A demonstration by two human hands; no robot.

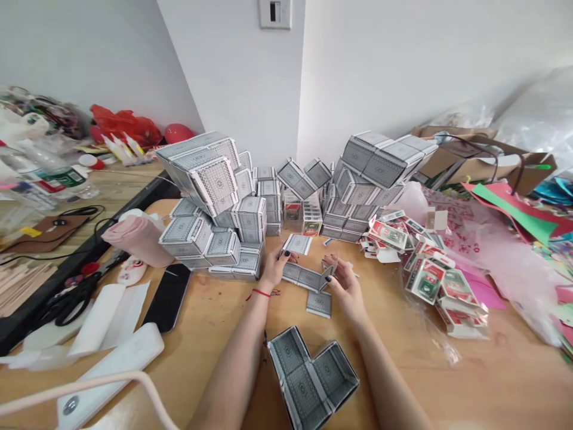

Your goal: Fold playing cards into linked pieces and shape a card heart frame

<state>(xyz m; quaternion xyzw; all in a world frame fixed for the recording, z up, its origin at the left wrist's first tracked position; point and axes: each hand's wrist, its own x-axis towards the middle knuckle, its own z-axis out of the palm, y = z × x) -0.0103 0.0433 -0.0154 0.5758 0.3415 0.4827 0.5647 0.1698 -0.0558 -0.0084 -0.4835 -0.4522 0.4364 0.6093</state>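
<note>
My left hand (274, 270) pinches a grey patterned card (298, 243) at its near corner, lifted just above the wooden table (215, 322). My right hand (344, 279) is curled round the right end of a row of joined patterned cards (307, 278) lying between both hands. A single loose card (319, 303) lies just under that row. Close to me stands a glued block of open card boxes (311, 376) between my forearms.
Stacks of card boxes rise at the back left (210, 179) and back right (380, 161). Red and green card packs (425, 275) lie at right. A black phone (168, 297), scissors (74, 298), a pink roll (136, 239) and white foam pieces (107, 316) lie at left.
</note>
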